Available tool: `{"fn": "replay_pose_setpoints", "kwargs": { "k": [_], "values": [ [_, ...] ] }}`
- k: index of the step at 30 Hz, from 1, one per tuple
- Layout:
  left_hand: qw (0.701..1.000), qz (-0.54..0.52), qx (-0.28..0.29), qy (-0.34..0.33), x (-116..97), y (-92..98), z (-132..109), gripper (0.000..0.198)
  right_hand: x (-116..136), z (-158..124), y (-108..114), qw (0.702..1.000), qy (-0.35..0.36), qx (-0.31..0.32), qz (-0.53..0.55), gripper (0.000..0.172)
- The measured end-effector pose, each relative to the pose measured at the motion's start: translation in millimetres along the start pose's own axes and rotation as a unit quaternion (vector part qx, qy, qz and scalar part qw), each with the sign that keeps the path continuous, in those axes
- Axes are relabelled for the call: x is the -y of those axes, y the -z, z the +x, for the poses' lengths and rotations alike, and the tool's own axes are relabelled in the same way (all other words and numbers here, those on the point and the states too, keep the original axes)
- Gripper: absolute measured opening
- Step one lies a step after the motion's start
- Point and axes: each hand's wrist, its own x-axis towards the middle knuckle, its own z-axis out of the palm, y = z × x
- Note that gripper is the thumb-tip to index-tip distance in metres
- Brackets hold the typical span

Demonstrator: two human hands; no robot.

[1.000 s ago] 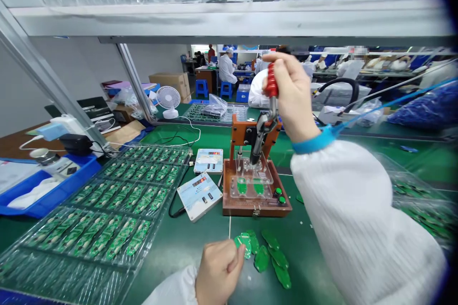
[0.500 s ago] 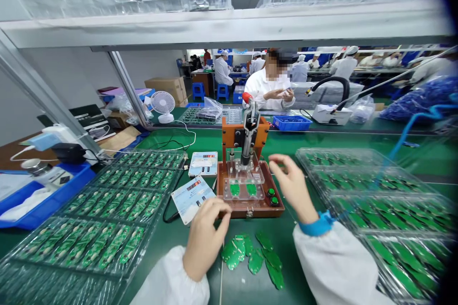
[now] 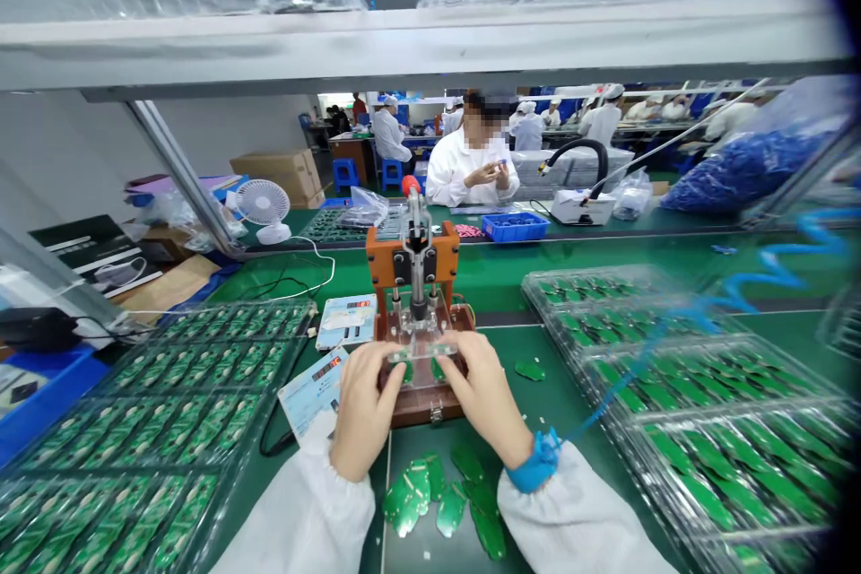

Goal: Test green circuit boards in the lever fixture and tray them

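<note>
A brown test fixture (image 3: 417, 404) with an orange frame and a red-knobbed lever (image 3: 411, 186) stands in front of me. My left hand (image 3: 363, 408) and my right hand (image 3: 481, 395) both rest on the fixture's clear plate (image 3: 421, 348), fingers curled at the two small green circuit boards (image 3: 437, 369) seated there. Whether the fingertips grip the boards is hidden. A pile of loose green boards (image 3: 444, 493) lies on the mat just below my wrists. One more loose board (image 3: 530, 369) lies right of the fixture.
Clear trays of green boards lie at left (image 3: 168, 404) and right (image 3: 692, 377). Two small meters (image 3: 344, 321) sit left of the fixture. A person in white sits across the bench (image 3: 471, 166). A small fan (image 3: 264, 206) stands at back left.
My right hand left the red lever knob and came down; both hands moved onto the fixture's plate. The view shifted, so the fixture sits further left.
</note>
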Motion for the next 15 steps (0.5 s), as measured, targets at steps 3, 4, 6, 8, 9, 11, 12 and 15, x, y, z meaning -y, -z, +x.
{"fn": "replay_pose_setpoints", "kwargs": {
  "k": [3, 4, 6, 8, 9, 11, 12, 15],
  "values": [
    [0.997, -0.019, -0.064, 0.025, 2.1, -1.9, -10.3, 0.026, 5.2, -7.0, 10.6, 0.996, -0.048, 0.023, 0.068, 0.014],
    [0.996, -0.027, -0.075, 0.039, 3.4, -3.6, -13.5, 0.033, 6.9, -9.4, 13.8, 0.993, -0.064, 0.036, 0.092, 0.012],
    [0.995, -0.038, -0.078, 0.057, 5.5, -7.8, -18.6, 0.043, 9.2, -13.1, 18.3, 0.984, -0.09, 0.063, 0.139, 0.009],
    [0.996, -0.036, -0.07, 0.048, 5.8, -11.2, -21.8, 0.049, 9.9, -15.2, 19.7, 0.974, -0.109, 0.082, 0.18, 0.009],
    [0.997, -0.033, -0.067, 0.035, 5.1, -12.2, -22.7, 0.05, 9.9, -16.1, 19.4, 0.97, -0.117, 0.087, 0.196, 0.01],
    [0.998, -0.034, -0.059, 0.01, 2.7, -13.0, -23.7, 0.05, 9.8, -18.1, 17.7, 0.962, -0.128, 0.09, 0.222, 0.012],
    [0.998, -0.039, -0.053, -0.002, 1.6, -13.0, -24.0, 0.048, 9.9, -19.5, 16.7, 0.96, -0.131, 0.089, 0.231, 0.012],
    [0.997, -0.051, -0.045, -0.042, 1.1, -13.4, -25.0, 0.043, 11.5, -24.4, 16.2, 0.958, -0.131, 0.076, 0.245, 0.011]
  ]
}}
